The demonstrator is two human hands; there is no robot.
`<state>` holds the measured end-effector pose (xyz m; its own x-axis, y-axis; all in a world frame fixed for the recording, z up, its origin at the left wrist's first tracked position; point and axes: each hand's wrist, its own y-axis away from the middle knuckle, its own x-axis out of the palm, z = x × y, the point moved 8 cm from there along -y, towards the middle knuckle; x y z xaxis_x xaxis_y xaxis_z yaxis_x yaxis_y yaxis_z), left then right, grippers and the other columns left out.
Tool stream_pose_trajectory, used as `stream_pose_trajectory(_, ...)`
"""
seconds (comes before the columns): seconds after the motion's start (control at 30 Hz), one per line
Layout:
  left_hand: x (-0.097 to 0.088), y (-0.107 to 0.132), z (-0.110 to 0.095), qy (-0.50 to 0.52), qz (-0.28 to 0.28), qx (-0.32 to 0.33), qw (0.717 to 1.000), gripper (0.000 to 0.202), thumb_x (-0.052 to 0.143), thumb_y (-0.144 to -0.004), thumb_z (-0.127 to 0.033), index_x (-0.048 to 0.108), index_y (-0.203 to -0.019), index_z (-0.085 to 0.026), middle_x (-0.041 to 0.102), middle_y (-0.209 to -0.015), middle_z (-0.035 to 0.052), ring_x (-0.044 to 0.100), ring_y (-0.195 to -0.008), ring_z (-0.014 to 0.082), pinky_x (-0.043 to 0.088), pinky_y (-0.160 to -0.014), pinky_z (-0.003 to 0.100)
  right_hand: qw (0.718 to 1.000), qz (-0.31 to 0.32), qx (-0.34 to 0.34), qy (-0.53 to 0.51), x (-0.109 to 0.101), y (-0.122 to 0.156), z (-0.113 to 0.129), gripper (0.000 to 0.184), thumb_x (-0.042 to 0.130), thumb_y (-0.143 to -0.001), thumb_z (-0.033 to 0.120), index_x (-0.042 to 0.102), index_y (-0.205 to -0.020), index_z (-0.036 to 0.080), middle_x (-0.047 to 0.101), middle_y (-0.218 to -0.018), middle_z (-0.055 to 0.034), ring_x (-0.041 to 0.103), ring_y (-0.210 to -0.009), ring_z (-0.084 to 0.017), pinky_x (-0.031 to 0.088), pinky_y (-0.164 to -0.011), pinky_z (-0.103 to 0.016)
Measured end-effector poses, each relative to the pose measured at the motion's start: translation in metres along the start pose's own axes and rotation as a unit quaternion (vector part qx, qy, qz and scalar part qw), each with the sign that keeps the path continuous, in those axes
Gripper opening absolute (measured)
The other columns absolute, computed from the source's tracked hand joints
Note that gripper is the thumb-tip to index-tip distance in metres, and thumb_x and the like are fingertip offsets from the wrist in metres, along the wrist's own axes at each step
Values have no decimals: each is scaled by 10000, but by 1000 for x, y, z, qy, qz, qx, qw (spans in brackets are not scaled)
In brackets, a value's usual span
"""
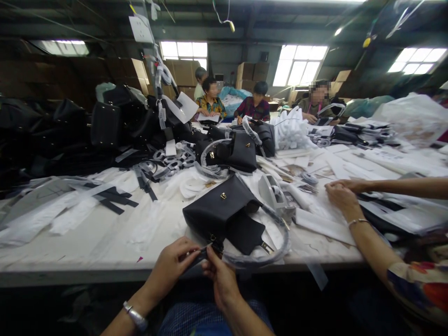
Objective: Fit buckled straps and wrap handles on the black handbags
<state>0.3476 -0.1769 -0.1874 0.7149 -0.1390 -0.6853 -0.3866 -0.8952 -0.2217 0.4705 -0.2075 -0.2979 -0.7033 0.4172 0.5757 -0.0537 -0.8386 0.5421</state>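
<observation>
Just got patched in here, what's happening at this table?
The person's left hand and right hand pinch a narrow dark strip at the near end of a black handbag. The bag lies tilted on the table, its flap open and a plastic-wrapped handle looping to the right. Further right, a co-worker's hands are together over white material.

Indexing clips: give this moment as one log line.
left hand: pinches strip | right hand: pinches strip | bag: on table, beyond hands

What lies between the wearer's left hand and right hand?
In the head view, a narrow dark strip lies between the left hand and right hand, beside the black handbag.
</observation>
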Motion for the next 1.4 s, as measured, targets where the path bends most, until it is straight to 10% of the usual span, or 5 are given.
stream_pose_trajectory(0.27,2,30,-29,-176,-81,247,949,303,433,-979,-128,642,-1193,-168,694,-935,81,691,-827,158,556,-734,209,993,61,58,87,1,2,13,493,904,-515,500,752,-788,119,746,-802,-67,633,-556,-93,455,-469,-162)
stream_pose_trajectory(0.5,-3,23,-43,-145,-99,245,953,275,478,-965,-102,614,-1199,-151,665,-939,74,684,-834,140,569,-752,202,976,94,-50,188,6,8,48,459,827,-610,546,741,-631,96,659,-505,-46,558,-438,-91,443,-483,-196)
stream_pose_trajectory(0.97,-29,22,-82,-380,-144,373,834,358,373,-967,-64,659,-1181,-99,742,-982,151,735,-820,215,618,-704,285,935,188,-50,295,73,34,103,368,755,-744,482,770,-798,118,751,-789,-81,642,-550,-107,439,-496,-185)
stream_pose_trajectory(1.23,-28,31,-77,-182,-122,324,920,318,483,-949,-103,665,-1202,-167,751,-988,115,734,-814,184,597,-721,234,870,232,-85,427,114,22,143,281,799,-711,385,705,-640,130,669,-520,-14,573,-406,-100,349,-388,-178)
stream_pose_trajectory(1.4,-68,13,-25,168,-249,-35,953,265,581,-923,-384,694,-1030,-169,732,-817,50,678,-614,143,573,-618,233,825,284,-82,482,144,17,171,307,820,-666,383,703,-650,100,735,-661,-73,621,-411,-113,363,-362,-166)
